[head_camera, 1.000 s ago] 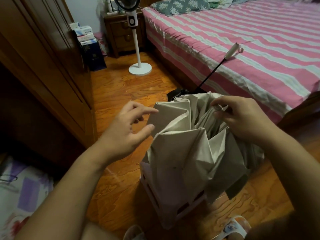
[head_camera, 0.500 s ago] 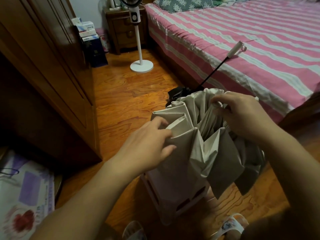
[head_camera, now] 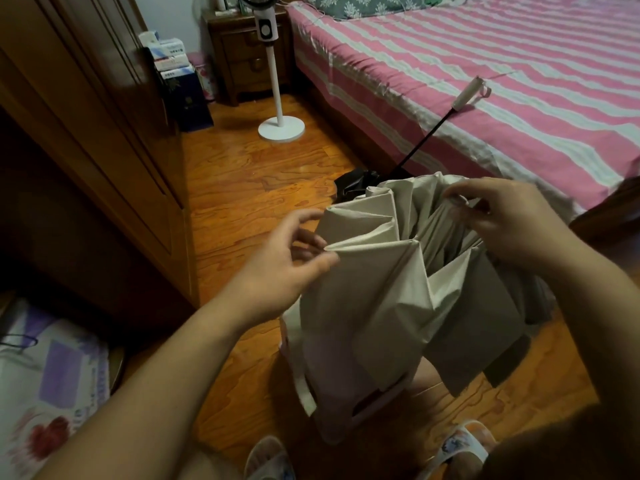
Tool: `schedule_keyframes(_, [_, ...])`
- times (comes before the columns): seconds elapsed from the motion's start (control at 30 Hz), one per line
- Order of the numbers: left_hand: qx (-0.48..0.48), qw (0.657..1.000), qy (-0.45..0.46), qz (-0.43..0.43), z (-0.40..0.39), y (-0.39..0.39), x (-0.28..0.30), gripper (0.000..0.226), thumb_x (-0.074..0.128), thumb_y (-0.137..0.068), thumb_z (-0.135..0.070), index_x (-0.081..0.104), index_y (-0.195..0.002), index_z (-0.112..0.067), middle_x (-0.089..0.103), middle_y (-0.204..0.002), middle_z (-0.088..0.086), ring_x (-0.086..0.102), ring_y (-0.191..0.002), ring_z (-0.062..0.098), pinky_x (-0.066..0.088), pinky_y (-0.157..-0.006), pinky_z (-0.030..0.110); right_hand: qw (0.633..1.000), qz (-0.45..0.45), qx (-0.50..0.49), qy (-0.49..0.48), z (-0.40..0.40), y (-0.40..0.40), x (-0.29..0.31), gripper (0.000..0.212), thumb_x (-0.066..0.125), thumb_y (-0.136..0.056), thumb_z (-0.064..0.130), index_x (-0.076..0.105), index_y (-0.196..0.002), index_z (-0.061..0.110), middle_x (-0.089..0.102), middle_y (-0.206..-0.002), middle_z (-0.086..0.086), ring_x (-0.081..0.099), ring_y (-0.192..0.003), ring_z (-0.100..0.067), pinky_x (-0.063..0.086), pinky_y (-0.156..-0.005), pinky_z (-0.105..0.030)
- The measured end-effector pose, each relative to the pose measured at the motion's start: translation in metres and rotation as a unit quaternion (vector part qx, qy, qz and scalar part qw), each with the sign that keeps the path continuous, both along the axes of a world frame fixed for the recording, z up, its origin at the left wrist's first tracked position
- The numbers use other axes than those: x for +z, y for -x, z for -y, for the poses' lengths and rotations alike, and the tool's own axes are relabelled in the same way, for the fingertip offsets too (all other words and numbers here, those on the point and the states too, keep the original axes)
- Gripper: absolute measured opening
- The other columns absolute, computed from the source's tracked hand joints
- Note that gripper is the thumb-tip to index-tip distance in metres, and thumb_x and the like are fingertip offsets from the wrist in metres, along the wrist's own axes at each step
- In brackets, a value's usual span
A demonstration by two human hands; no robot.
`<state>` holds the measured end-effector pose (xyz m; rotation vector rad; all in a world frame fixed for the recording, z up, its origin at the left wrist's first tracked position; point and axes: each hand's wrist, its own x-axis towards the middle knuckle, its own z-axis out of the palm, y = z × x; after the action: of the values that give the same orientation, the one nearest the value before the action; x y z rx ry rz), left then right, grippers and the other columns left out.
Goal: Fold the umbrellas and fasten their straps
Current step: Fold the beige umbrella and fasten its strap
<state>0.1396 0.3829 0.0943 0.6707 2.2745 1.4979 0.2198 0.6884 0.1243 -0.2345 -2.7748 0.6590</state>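
Above a wooden floor [head_camera: 242,181] near a pink-striped bed [head_camera: 485,64], a beige umbrella [head_camera: 398,289] is held over a pale stool [head_camera: 346,410], one fold tip pinched by the left hand [head_camera: 287,268] and another gripped by the right hand [head_camera: 502,216], while a black umbrella [head_camera: 356,183] leans against the bed beyond.

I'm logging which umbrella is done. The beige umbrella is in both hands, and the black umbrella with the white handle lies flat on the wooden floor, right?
Not quite. The head view shows the black umbrella with the white handle leaning on the pink-striped bed, handle resting on the sheet. The left hand and right hand do hold the beige fabric umbrella.
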Motion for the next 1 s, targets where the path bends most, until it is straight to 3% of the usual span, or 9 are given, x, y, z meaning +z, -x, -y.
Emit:
schedule_keyframes(0.07, [-0.046, 0.993, 0.098, 0.047, -0.001, 0.005, -0.015, 0.069, 0.079, -0.084, -0.031, 0.046, -0.145, -0.033, 0.062, -0.124, -0.011, 0.062, -0.113, 0.007, 0.055, -0.096, 0.029, 1.000, -0.004, -0.013, 0.011, 0.000, 0.002, -0.003, 0.027, 0.067, -0.097, 0.017, 0.070, -0.123, 0.023, 0.065, -0.111, 0.004, 0.061, -0.098, -0.018, 0.052, -0.088, -0.042])
schedule_keyframes(0.13, [-0.061, 0.983, 0.172, 0.011, 0.001, 0.010, -0.029, 0.059, 0.080, -0.085, -0.027, 0.057, -0.139, -0.025, 0.065, -0.122, -0.012, 0.063, -0.112, 0.003, 0.054, -0.100, 0.031, 0.999, -0.012, -0.033, 0.019, -0.004, 0.005, -0.005, 0.029, 0.066, -0.098, 0.017, 0.070, -0.125, 0.023, 0.069, -0.116, -0.001, 0.062, -0.100, -0.019, 0.051, -0.089, -0.041])
schedule_keyframes(0.27, [-0.022, 0.991, 0.130, -0.024, 0.001, 0.020, -0.044, 0.030, 0.081, -0.086, -0.019, 0.072, -0.115, -0.025, 0.074, -0.102, -0.010, 0.069, -0.096, 0.002, 0.057, -0.094, 0.038, 0.997, -0.008, -0.069, 0.029, -0.014, 0.005, -0.009, 0.030, 0.065, -0.099, 0.019, 0.069, -0.128, 0.019, 0.071, -0.120, -0.007, 0.059, -0.095, -0.015, 0.043, -0.085, -0.032])
schedule_keyframes(0.47, [-0.019, 0.986, 0.153, -0.058, -0.018, 0.008, -0.057, 0.061, 0.084, -0.080, -0.041, 0.055, -0.134, -0.035, 0.060, -0.118, -0.012, 0.060, -0.100, 0.004, 0.054, -0.084, 0.028, 0.995, 0.003, -0.098, 0.033, -0.021, 0.006, -0.009, 0.031, 0.065, -0.100, 0.023, 0.067, -0.131, 0.021, 0.070, -0.125, -0.006, 0.057, -0.095, -0.013, 0.039, -0.084, -0.029])
schedule_keyframes(0.57, [0.032, 0.981, 0.173, -0.088, -0.032, 0.006, -0.072, 0.073, 0.081, -0.080, -0.048, 0.044, -0.141, -0.034, 0.056, -0.110, -0.012, 0.060, -0.094, 0.010, 0.056, -0.084, 0.040, 0.995, 0.000, -0.095, 0.031, -0.021, 0.006, -0.010, 0.030, 0.065, -0.099, 0.023, 0.068, -0.129, 0.021, 0.070, -0.124, -0.007, 0.059, -0.094, -0.014, 0.040, -0.083, -0.029])
schedule_keyframes(0.63, [0.075, 0.978, 0.176, -0.086, -0.040, 0.007, -0.080, 0.073, 0.075, -0.084, -0.049, 0.038, -0.145, -0.034, 0.054, -0.112, -0.011, 0.059, -0.100, 0.016, 0.055, -0.088, 0.046, 0.995, 0.003, -0.091, 0.030, -0.020, 0.005, -0.009, 0.031, 0.065, -0.099, 0.023, 0.068, -0.130, 0.021, 0.070, -0.123, -0.006, 0.060, -0.095, -0.015, 0.041, -0.084, -0.030])
schedule_keyframes(0.73, [0.131, 0.973, 0.171, -0.084, -0.046, 0.014, -0.085, 0.068, 0.067, -0.090, -0.042, 0.038, -0.150, -0.029, 0.046, -0.135, -0.001, 0.051, -0.125, 0.021, 0.048, -0.103, 0.046, 0.997, 0.007, -0.077, 0.027, -0.018, 0.001, -0.006, 0.032, 0.066, -0.099, 0.021, 0.067, -0.131, 0.022, 0.069, -0.125, -0.004, 0.059, -0.096, -0.013, 0.043, -0.086, -0.031])
schedule_keyframes(0.83, [0.127, 0.978, 0.154, -0.068, -0.045, 0.028, -0.086, 0.062, 0.065, -0.090, -0.039, 0.045, -0.148, -0.029, 0.045, -0.141, 0.001, 0.044, -0.134, 0.022, 0.043, -0.110, 0.046, 0.998, 0.009, -0.057, 0.026, -0.015, -0.002, -0.005, 0.031, 0.065, -0.098, 0.016, 0.068, -0.129, 0.021, 0.068, -0.121, -0.002, 0.058, -0.096, -0.012, 0.044, -0.085, -0.032])
schedule_keyframes(1.0, [0.061, 0.977, 0.136, -0.149, -0.041, 0.037, -0.084, 0.027, 0.060, -0.089, -0.012, 0.076, -0.106, -0.026, 0.071, -0.096, -0.013, 0.063, -0.088, 0.006, 0.051, -0.078, 0.031, 0.998, 0.018, -0.056, 0.035, -0.019, -0.004, -0.006, 0.032, 0.063, -0.100, 0.018, 0.066, -0.131, 0.023, 0.065, -0.126, 0.000, 0.058, -0.096, -0.013, 0.042, -0.085, -0.032])
